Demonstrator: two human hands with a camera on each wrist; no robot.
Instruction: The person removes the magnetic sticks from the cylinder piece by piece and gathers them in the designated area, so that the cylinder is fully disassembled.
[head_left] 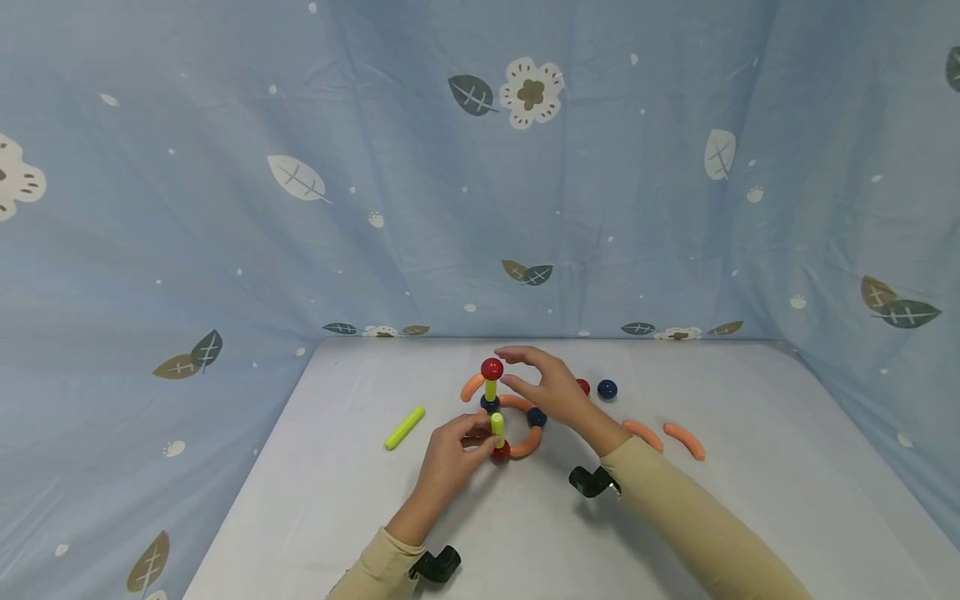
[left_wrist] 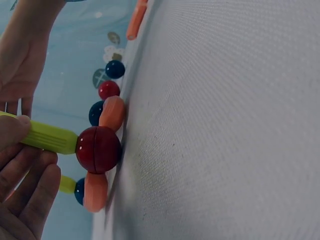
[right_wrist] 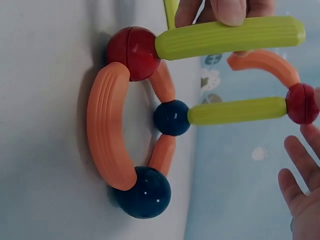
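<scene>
My left hand pinches a yellow-green rod between thumb and fingers. The rod's lower end meets a red ball in a ring of orange curved sticks and dark blue balls. From another blue ball of the ring stands a second yellow-green rod, topped by a red ball. An orange curved stick reaches out from that top ball. My right hand is beside the top ball, thumb and forefinger parted, fingertips right at its edge, other fingers spread.
A loose yellow-green rod lies left of the ring. To the right on the white table are a red ball, a blue ball and two orange curved sticks. A blue patterned cloth hangs behind.
</scene>
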